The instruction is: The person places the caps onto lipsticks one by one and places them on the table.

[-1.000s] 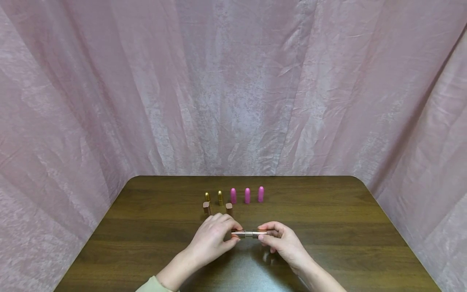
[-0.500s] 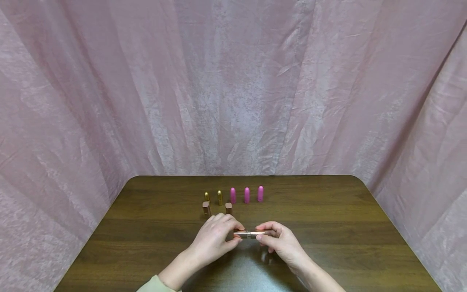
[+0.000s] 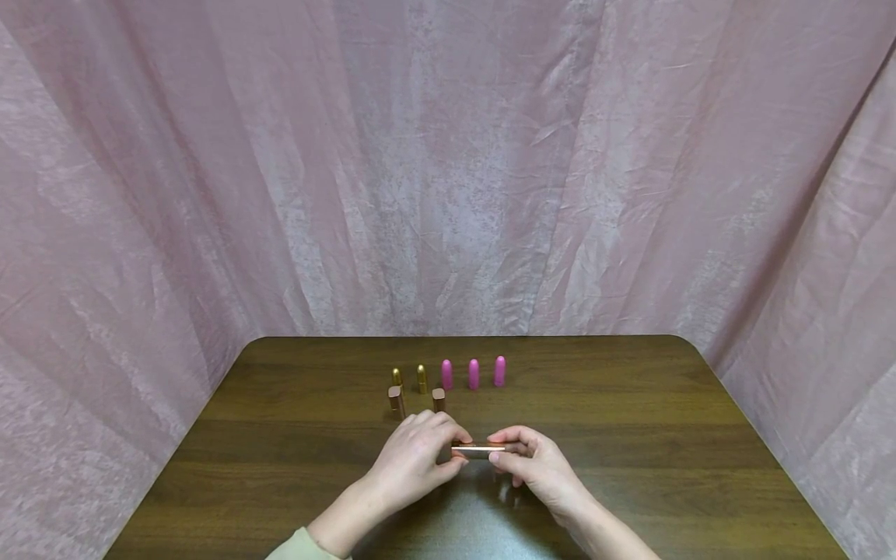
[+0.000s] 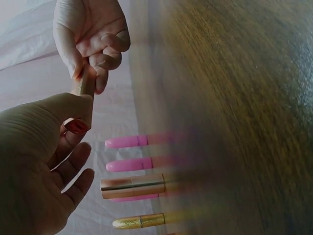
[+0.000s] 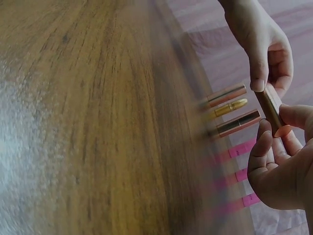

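A rose-gold lipstick tube [image 3: 479, 450] lies level between my two hands, just above the table's near middle in the head view. My left hand [image 3: 414, 453] pinches its left end between thumb and fingers. The thumb and fingers of my right hand [image 3: 544, 470] pinch the opposite end. No gap shows between the tube's two halves. In the left wrist view, the tube [image 4: 87, 83] spans the two hands, its near end face reddish. The right wrist view shows the tube [image 5: 270, 108] slanting from one hand to the other.
Behind the hands stand two rose-gold tubes, a left one [image 3: 395, 398] and a right one [image 3: 439, 399]. Further back, two gold bullet-shaped tubes [image 3: 421, 379] and three pink ones [image 3: 474, 374] form a row. A pink curtain [image 3: 448, 171] hangs beyond the wooden table [image 3: 630, 420].
The hands have come slightly closer together. A silvery band showed between the tube's halves a second ago, narrowed, and is now covered. The standing tubes have not moved.
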The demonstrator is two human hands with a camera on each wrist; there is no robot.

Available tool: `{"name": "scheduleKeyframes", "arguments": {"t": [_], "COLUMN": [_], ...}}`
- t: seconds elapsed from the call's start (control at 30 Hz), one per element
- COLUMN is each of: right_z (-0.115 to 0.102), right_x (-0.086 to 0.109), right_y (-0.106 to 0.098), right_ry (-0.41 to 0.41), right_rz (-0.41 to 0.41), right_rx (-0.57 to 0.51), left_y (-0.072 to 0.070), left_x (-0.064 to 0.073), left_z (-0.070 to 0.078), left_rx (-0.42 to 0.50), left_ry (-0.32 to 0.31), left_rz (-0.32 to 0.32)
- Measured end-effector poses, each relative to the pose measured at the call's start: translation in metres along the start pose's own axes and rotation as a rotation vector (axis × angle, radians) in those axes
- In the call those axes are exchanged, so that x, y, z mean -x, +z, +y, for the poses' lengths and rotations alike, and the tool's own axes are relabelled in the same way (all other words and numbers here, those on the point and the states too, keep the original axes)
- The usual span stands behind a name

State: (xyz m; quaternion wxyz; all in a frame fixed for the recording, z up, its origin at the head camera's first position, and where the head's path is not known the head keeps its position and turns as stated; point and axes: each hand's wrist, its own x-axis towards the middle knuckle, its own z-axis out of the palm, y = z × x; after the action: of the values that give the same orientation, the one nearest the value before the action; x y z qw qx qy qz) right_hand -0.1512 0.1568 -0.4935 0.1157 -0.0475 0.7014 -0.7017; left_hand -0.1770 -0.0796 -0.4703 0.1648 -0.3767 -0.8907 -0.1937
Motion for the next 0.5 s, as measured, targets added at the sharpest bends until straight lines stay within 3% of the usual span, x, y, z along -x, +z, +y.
{"name": "scheduleKeyframes", "arguments": {"t": [0.5], "right_z": [-0.0009], "right_x": [0.0018], "right_y": [0.0008], "right_ry": [0.001], "right_rz": [-0.006], "right_rx": [-0.003], "left_y": [0.0024], "left_x": [0.0031], "left_z": [0.0008], "left_rx": [0.019], "left_ry": [-0.018], "left_rz": [0.000]}}
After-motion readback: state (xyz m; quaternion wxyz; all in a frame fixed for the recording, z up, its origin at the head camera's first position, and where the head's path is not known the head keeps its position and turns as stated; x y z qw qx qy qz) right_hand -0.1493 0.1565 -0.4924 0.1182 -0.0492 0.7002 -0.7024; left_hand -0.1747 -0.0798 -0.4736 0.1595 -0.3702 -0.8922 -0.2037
